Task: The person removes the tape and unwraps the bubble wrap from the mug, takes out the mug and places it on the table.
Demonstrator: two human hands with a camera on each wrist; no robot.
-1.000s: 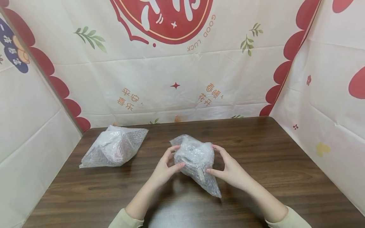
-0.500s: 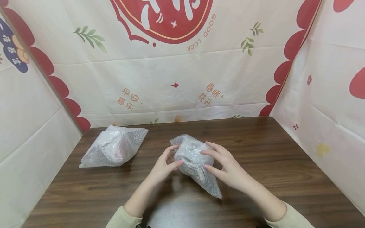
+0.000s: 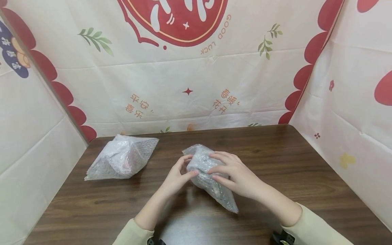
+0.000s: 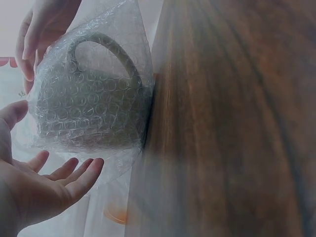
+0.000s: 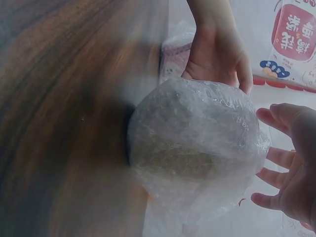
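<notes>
A mug wrapped in bubble wrap (image 3: pixel 201 160) stands on the table between both hands. Through the plastic, the left wrist view shows its looped handle (image 4: pixel 114 47). My left hand (image 3: pixel 175 177) is at its left side, fingers spread and loosely curved, the thumb at the wrap's near side. From the right, my right hand (image 3: pixel 242 175) reaches over the top, its fingers spread and fairly straight at the plastic. In the right wrist view the wrapped mug (image 5: pixel 192 133) sits between the left palm (image 5: pixel 212 59) and the right fingertips. Neither hand is closed round it.
Another bubble-wrapped bundle (image 3: pixel 124 158), with something pinkish inside, lies at the table's back left. The brown wooden table (image 3: pixel 291 160) is bordered by printed cloth walls (image 3: pixel 183 78) at the back and both sides. A loose corner of wrap (image 3: pixel 228 202) points toward the front.
My right hand has moved left from the wrapped mug's right side to over its top. The left hand has stayed nearly in place, and the mug has hardly shifted.
</notes>
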